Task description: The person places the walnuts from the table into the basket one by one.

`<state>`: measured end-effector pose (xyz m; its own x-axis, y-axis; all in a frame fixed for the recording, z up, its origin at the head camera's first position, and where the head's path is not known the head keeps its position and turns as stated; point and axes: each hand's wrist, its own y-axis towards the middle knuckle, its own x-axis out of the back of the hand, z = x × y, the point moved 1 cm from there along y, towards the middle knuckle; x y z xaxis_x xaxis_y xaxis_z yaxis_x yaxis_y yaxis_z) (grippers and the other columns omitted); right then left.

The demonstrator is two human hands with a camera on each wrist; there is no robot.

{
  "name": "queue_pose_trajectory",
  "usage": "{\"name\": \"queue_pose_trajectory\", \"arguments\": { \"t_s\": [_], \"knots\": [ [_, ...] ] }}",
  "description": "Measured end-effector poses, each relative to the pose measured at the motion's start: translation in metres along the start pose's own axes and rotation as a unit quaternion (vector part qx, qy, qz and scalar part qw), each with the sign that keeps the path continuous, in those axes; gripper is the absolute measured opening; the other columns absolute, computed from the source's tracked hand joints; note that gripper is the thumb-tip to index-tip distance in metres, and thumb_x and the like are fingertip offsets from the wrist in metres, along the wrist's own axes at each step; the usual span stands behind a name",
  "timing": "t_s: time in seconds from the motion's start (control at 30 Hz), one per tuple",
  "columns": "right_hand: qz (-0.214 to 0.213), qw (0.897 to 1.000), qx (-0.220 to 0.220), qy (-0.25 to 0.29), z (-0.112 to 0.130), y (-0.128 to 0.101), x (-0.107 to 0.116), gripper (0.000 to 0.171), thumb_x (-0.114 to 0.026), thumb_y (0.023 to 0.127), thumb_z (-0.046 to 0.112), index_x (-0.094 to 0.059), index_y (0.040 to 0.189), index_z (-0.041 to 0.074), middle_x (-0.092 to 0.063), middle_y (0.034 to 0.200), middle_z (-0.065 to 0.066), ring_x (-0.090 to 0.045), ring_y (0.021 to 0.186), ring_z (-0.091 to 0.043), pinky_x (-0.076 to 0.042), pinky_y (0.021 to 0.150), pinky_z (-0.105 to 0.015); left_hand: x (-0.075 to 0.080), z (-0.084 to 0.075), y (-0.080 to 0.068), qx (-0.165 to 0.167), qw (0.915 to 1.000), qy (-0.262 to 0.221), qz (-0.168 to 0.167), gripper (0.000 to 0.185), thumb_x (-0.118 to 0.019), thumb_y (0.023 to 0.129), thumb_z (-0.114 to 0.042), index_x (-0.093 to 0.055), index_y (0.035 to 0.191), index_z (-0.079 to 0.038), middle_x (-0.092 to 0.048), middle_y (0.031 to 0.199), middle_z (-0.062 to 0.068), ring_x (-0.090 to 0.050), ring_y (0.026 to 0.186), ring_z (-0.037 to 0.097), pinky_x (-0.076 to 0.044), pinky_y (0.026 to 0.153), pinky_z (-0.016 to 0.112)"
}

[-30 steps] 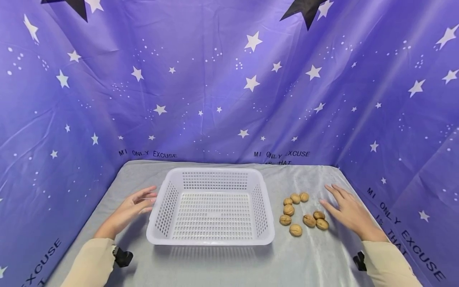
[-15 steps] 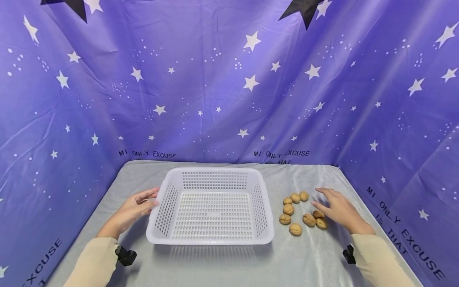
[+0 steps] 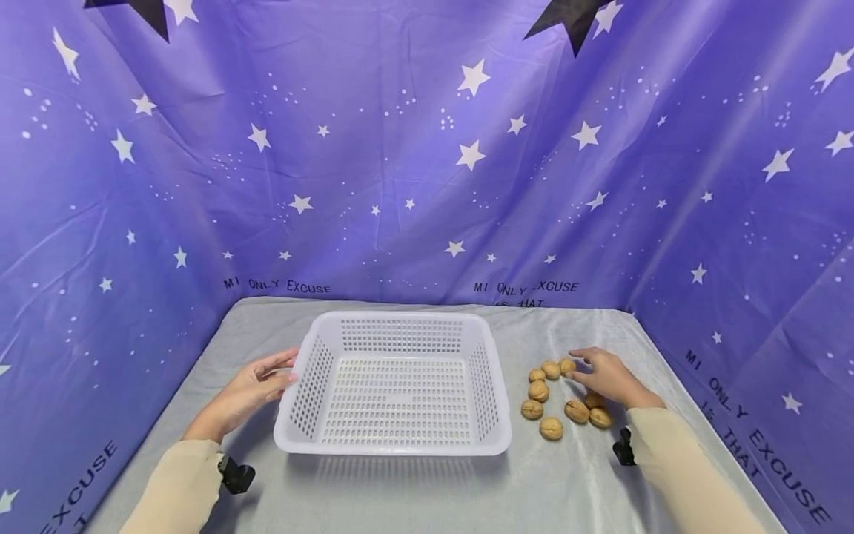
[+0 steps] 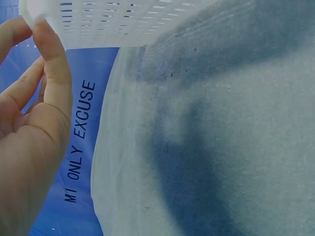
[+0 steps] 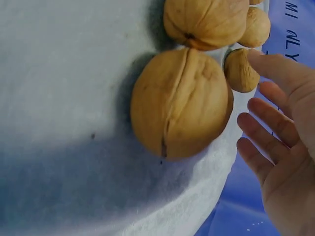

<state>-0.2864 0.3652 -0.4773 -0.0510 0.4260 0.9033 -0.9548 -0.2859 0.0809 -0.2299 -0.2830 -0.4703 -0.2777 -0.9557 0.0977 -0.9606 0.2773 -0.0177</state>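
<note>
A white plastic basket (image 3: 394,450) with slotted walls stands on the grey cloth. My left hand (image 3: 243,393) is at its left side; in the left wrist view the thumb and forefinger pinch the basket's rim (image 4: 30,14). To the right lie several walnuts in their shells. My right hand (image 3: 607,380) reaches over that group, thumb and forefinger on either side of the farthest right walnut (image 3: 566,366). In the right wrist view the thumb tip overlaps this walnut (image 5: 240,73), while the other fingers (image 5: 268,118) extend loosely past it.
Beneath my right hand sit more walnuts (image 3: 577,411), partly covered. A lone walnut (image 3: 551,429) lies nearest the front. The grey cloth (image 3: 400,504) covers the table, and a purple star-printed curtain (image 3: 400,170) rises behind and at both sides.
My right hand has moved left over the walnuts to the farthest right one. My left hand has come slightly right onto the basket's rim. Basket and walnuts stay in place.
</note>
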Motion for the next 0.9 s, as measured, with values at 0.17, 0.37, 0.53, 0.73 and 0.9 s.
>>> {"name": "queue_pose_trajectory", "arguments": {
  "t_s": [0.17,0.37,0.53,0.73,0.9],
  "knots": [
    [0.023,0.999,-0.022,0.028,-0.002,0.004,-0.003,0.043,-0.074,0.091,0.016,-0.064,0.123,-0.011,-0.066,0.115,-0.026,-0.065,0.102,-0.040,-0.054,0.087,-0.054,-0.002,-0.001,0.001,-0.001,1.0000,-0.001,0.004,0.066,-0.063,0.098,-0.006,-0.029,0.153,0.008,-0.044,0.141,0.030,-0.063,0.108,0.014,-0.056,0.090,0.030],
    [0.026,0.998,-0.049,0.043,-0.005,0.005,-0.003,0.037,-0.073,0.092,0.016,-0.065,0.119,-0.009,-0.070,0.104,-0.018,-0.066,0.098,-0.035,-0.055,0.083,-0.052,-0.002,0.000,0.004,-0.007,0.9999,-0.005,0.007,0.064,-0.062,0.099,-0.004,-0.029,0.152,0.009,-0.044,0.140,0.031,-0.064,0.106,0.015,-0.056,0.088,0.031],
    [0.015,0.999,-0.036,0.038,0.000,0.007,0.006,0.037,-0.073,0.093,0.018,-0.066,0.119,-0.008,-0.070,0.103,-0.017,-0.066,0.096,-0.034,-0.055,0.083,-0.051,-0.001,0.001,0.003,-0.006,0.9999,-0.005,0.008,0.064,-0.063,0.098,-0.004,-0.030,0.152,0.008,-0.044,0.140,0.031,-0.064,0.107,0.015,-0.056,0.088,0.031],
    [-0.027,0.999,0.030,0.025,0.025,0.019,0.028,0.039,-0.073,0.093,0.016,-0.065,0.121,-0.010,-0.070,0.108,-0.021,-0.068,0.094,-0.033,-0.056,0.083,-0.051,0.001,0.001,0.002,-0.003,1.0000,-0.003,0.003,0.064,-0.063,0.098,-0.005,-0.031,0.152,0.008,-0.044,0.141,0.031,-0.064,0.107,0.016,-0.056,0.088,0.031],
    [-0.039,0.996,0.077,0.016,0.057,0.035,0.044,0.040,-0.072,0.094,0.016,-0.064,0.125,-0.008,-0.068,0.116,-0.022,-0.068,0.099,-0.035,-0.055,0.087,-0.053,0.003,0.000,0.003,0.003,1.0000,-0.003,0.002,0.066,-0.064,0.097,-0.005,-0.031,0.152,0.009,-0.045,0.141,0.030,-0.063,0.107,0.017,-0.056,0.088,0.032]
  ]
}}
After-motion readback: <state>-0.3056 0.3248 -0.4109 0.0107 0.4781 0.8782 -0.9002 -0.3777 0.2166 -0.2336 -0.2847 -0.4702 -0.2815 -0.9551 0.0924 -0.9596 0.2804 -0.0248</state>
